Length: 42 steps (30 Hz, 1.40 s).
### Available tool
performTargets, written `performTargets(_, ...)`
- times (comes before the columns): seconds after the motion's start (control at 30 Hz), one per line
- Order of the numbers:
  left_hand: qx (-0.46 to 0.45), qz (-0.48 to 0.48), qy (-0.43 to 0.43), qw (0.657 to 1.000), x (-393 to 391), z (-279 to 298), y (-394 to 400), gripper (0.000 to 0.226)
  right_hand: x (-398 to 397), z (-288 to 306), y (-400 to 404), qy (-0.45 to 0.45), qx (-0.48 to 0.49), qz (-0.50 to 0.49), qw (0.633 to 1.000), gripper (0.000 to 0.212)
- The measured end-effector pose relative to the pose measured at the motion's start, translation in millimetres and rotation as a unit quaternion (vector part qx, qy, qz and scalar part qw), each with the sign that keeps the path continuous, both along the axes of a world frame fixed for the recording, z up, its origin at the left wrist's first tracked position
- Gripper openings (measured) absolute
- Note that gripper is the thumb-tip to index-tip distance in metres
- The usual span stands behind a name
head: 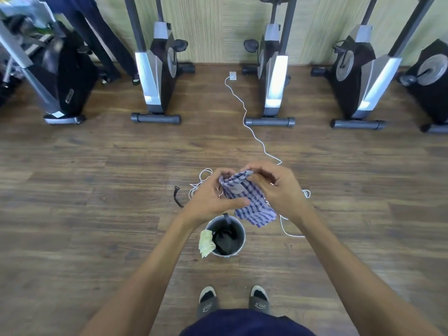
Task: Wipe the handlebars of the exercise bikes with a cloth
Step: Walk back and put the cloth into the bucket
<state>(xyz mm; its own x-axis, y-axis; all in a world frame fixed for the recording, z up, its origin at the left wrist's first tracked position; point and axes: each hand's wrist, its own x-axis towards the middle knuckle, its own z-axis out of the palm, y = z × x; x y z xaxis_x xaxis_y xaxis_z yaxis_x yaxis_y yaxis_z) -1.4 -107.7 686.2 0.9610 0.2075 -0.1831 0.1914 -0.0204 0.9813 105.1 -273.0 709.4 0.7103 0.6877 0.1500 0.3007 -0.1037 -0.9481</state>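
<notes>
Item 1: cloth [247, 202], blue-and-white checked, crumpled, held in the air between both hands above the bucket; lower edge hangs loose, upper part bunched

Item 2: left hand [213, 197], fingers curled onto the cloth's upper left edge, thumb laid across its side; grip closed on the fabric

Item 3: right hand [278, 190], fingers bent over the top corner of the cloth, pinching it; grip closed on the fabric

Item 4: metal bucket [226, 236], round, standing on the floor just ahead of the feet, dark inside, with a pale yellow-green rag [206, 243] draped over its left rim

Item 5: exercise bikes, a row along the far wall, well apart from the hands; 2 nearest the middle are the left-centre bike [157, 69] and the right-centre bike [274, 69]; handlebars out of view above the frame edge

Item 6: white cable [244, 112], running from a wall-side socket plate across the wooden floor [84, 190] to a loose tangle beneath the hands

Item 7: small black strap [178, 196], lying on the floor left of the tangle

Item 8: 2 feet in grey slippers [234, 301], near bottom edge
</notes>
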Motion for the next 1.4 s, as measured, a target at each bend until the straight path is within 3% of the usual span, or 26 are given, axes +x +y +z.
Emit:
performTargets(0.1, 0.125, -0.045, -0.025, 0.991, 14.0, -5.6, -0.4, 0.069, 9.2, -6.0, -7.5, 0.014, -0.015, 0.018, 1.000, 0.036)
performTargets(0.23, 0.280, -0.085, 0.016, 0.956, 29.8, -33.2, -1.0, 0.051, 12.9, -31.5, -18.4, 0.021, -0.068, -0.019, 0.997, 0.033)
performTargets(0.33, 0.321, -0.109, 0.094, 0.936, 28.3, -84.8, -0.6, 0.027, 3.5, -83.1, -31.5, 0.019, -0.145, -0.084, 0.986, 0.032)
performTargets(0.5, 0.321, -0.129, 0.164, 0.924, 1.6, -235.6, -18.8, 0.030, -28.2, -245.0, -61.0, 0.126, -0.242, -0.114, 0.955, 0.032)
performTargets(0.6, 0.296, -0.140, 0.200, 0.923, -15.5, -344.6, -25.4, 0.030, -40.4, -354.7, -73.1, 0.180, -0.274, -0.115, 0.938, 0.043)
performTargets(0.73, 0.284, -0.143, 0.241, 0.917, -10.5, -472.1, -15.1, 0.025, -34.3, -482.4, -64.6, 0.212, -0.285, -0.113, 0.928, 0.038)
performTargets(0.87, 0.282, -0.120, 0.257, 0.917, 21.1, -584.9, 10.4, 0.014, -1.4, -605.6, -32.7, 0.194, -0.289, -0.082, 0.934, 0.026)
performTargets(0.93, 0.324, -0.088, 0.254, 0.907, 37.4, -637.3, 22.1, 0.018, 18.4, -667.0, -15.0, 0.162, -0.290, -0.076, 0.940, 0.017)
performTargets(1.03, 0.417, -0.054, 0.242, 0.874, 47.0, -694.5, 25.2, 0.038, 39.7, -736.2, 2.8, 0.131, -0.309, -0.085, 0.938, 0.032)
performTargets(1.1, 0.442, -0.113, 0.227, 0.860, 43.4, -715.2, 13.9, 0.038, 40.5, -762.7, 5.7, 0.030, -0.334, -0.042, 0.941, 0.029)
performTargets(1.2, 0.504, -0.209, 0.232, 0.805, 34.3, -725.6, -6.9, 0.030, 31.0, -769.3, -1.7, -0.093, -0.394, 0.048, 0.913, 0.030)
performTargets(1.33, 0.490, -0.208, 0.284, 0.798, 30.9, -714.9, -20.1, 0.040, 21.6, -751.6, -16.2, -0.124, -0.453, 0.138, 0.872, 0.042)
performTargets(1.4, 0.494, -0.210, 0.270, 0.799, 30.0, -708.1, -21.0, 0.041, 22.1, -740.8, -20.6, -0.126, -0.448, 0.159, 0.871, 0.046)
